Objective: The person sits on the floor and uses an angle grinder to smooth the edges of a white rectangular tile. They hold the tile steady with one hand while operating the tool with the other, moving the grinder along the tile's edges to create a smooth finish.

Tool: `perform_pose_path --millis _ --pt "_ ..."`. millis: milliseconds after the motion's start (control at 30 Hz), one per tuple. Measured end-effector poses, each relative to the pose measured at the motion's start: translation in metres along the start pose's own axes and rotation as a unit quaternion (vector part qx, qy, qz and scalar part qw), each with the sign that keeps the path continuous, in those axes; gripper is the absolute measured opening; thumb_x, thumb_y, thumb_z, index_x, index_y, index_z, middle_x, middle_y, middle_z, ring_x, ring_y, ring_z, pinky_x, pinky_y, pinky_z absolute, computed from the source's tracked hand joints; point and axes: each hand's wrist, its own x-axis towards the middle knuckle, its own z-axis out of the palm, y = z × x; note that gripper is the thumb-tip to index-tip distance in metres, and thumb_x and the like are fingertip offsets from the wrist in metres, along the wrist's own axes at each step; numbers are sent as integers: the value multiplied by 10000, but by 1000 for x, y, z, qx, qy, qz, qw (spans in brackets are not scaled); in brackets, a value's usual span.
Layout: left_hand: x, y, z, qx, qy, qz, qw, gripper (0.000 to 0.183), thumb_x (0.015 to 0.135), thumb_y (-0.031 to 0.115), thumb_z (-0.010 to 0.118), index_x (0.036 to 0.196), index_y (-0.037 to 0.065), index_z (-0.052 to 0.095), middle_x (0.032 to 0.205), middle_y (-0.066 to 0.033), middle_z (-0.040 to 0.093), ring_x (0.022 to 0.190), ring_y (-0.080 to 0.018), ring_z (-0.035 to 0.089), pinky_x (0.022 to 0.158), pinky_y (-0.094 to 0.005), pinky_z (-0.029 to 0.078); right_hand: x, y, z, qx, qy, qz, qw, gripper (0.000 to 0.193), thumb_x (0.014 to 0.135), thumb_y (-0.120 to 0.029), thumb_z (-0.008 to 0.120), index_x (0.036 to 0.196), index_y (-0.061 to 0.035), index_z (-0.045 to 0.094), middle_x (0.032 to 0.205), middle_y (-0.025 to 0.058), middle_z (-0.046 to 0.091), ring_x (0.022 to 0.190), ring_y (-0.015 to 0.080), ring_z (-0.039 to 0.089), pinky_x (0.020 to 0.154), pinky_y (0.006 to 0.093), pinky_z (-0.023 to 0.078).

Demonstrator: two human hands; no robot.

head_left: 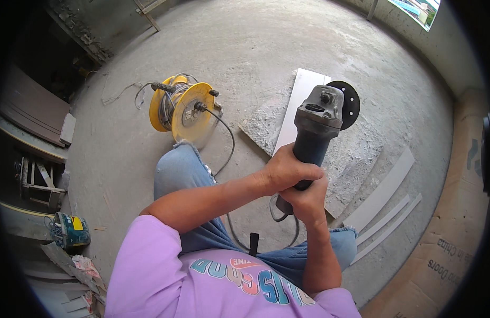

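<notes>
In front of my chest I hold an angle grinder (pixel 313 143), its metal head tilted up and away from me. A black disc (pixel 352 104) with round holes sits at the right side of that head. My left hand (pixel 288 168) wraps around the dark body, while my right hand (pixel 310 200) grips it lower, near the rear end. Beyond the grinder, a long white board (pixel 302 95) lies across a rough grey slab (pixel 356 159) and is partly hidden by the tool. The disc appears raised clear of the board.
A yellow cable reel (pixel 196 116) stands ahead on the left; a black cord (pixel 233 148) runs from it past my leg. Pale strips (pixel 382 188) lie on the right beside a cardboard sheet (pixel 441 238). A green bucket (pixel 73 231) and scraps (pixel 70 262) are at left.
</notes>
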Motion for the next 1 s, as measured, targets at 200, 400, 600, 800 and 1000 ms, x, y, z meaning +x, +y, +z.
perform_pose_path --millis 200,400,600,800,1000 --pt "-4 6 1 1 1 -3 1000 403 748 139 781 1098 2 636 991 -78 667 890 -157 655 809 -316 537 -1 -3 3 2 23 -18 1000 434 628 -60 827 1005 2 619 872 41 664 762 125 647 679 301 544" --pt "-5 8 0 -28 -9 0 1000 372 764 128 779 1087 4 642 980 -77 665 877 -159 655 791 -315 538 -1 -8 3 6 16 11 1000 556 639 -79 834 1121 6 569 927 63 665 798 127 650 701 309 550" --pt "-3 4 -6 -58 -33 -10 998 365 780 110 739 1109 -9 636 995 -92 665 906 -178 663 817 -323 539 -3 -21 5 -16 41 6 999 595 657 -122 824 1163 13 540 958 102 671 845 163 660 743 318 550" --pt "3 8 -12 -123 -91 -40 987 430 775 112 767 1168 -14 646 1026 -89 674 945 -170 664 866 -308 541 -2 -22 7 -96 93 -37 990 630 654 -165 813 1184 26 529 912 172 678 833 277 711 760 381 564" --pt "0 -1 -11 -168 -38 -11 985 442 788 120 752 1190 -4 618 1097 -102 660 963 -186 664 887 -331 544 -3 -11 8 -277 117 -69 951 547 705 -215 808 1115 22 534 837 212 677 798 404 708 702 458 567"
